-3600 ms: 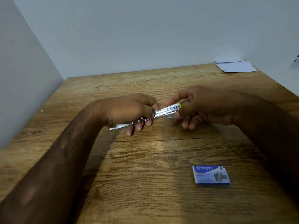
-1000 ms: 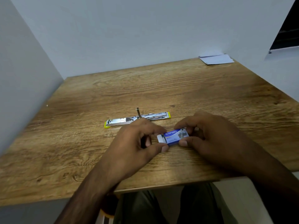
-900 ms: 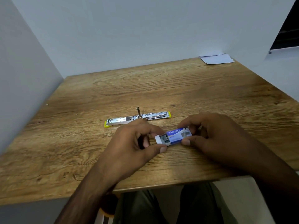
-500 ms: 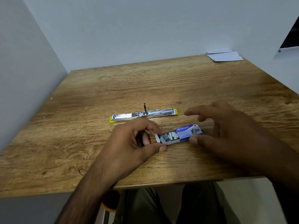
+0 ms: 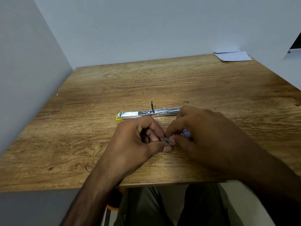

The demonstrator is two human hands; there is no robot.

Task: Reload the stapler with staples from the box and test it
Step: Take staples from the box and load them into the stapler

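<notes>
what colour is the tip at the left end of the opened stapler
Yellow, on the opened silver metal stapler, best seen in the head view.

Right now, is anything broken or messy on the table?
Nothing looks broken. The stapler lies flat, opened out on the table with a small pin sticking up, ready for loading. Both hands, left and right, pinch staples at the box.

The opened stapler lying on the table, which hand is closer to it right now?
Right. The right hand has its knuckles beside the stapler at its right end; whether they touch is unclear. The left hand sits nearer the person, apart from it.
</notes>
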